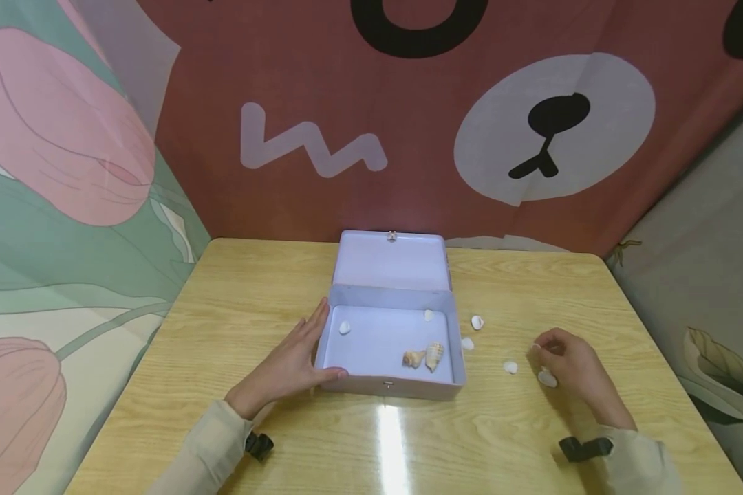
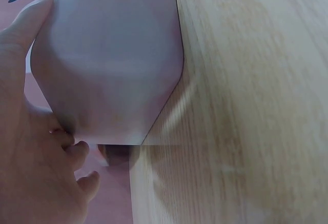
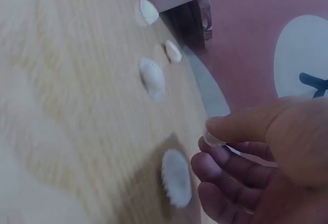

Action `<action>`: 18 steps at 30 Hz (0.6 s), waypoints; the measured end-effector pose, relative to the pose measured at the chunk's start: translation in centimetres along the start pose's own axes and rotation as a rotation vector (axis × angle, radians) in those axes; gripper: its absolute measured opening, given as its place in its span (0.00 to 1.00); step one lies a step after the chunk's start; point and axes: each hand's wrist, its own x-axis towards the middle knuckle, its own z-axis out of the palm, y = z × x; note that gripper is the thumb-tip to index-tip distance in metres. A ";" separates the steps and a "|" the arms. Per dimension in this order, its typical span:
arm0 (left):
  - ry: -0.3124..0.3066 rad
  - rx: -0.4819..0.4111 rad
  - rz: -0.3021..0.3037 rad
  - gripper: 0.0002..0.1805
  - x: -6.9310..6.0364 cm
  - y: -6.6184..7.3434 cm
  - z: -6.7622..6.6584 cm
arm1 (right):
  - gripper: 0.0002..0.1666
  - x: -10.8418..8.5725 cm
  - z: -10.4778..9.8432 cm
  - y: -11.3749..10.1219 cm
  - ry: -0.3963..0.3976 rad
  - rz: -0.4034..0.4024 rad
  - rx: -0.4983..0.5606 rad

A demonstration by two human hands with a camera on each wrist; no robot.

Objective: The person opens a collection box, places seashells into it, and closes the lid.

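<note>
A lavender metal box [image 1: 391, 340] stands on the table with its lid [image 1: 391, 261] tipped back. My left hand [image 1: 287, 364] rests at its front left corner, thumb over the front rim and fingers along the left side. Inside lie a white seashell [image 1: 345, 328] at left, a small pale shell [image 1: 428, 315] at the back and two brownish spiral shells [image 1: 434, 356] at front right. To the right of the box, my right hand [image 1: 572, 368] pinches a small white seashell [image 3: 212, 138] between thumb and forefinger, above the table. Just beneath it lies a ribbed white shell [image 3: 177, 179].
Between the box and my right hand, several white shells lie on the wooden table [image 1: 254, 275], among them one shell [image 1: 510, 368] nearer the hand and another [image 1: 467, 343] close to the box wall. Behind the table hangs a red-brown printed cloth [image 1: 408, 199].
</note>
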 end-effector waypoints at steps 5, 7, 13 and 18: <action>0.000 0.000 -0.004 0.73 0.0 0.0 0.1 | 0.20 0.3 0.1 -1.0 0.031 -0.018 0.138; -0.002 0.000 -0.004 0.73 0.0 -0.1 0.1 | 0.21 0.5 0.1 -1.5 0.035 -0.026 0.180; -0.002 0.001 0.001 0.74 0.1 -0.2 0.1 | 0.21 1.0 0.0 -2.9 0.038 -0.053 0.177; 0.001 0.002 0.004 0.73 0.1 -0.2 0.1 | 0.20 1.4 -0.2 -4.2 0.031 -0.081 0.181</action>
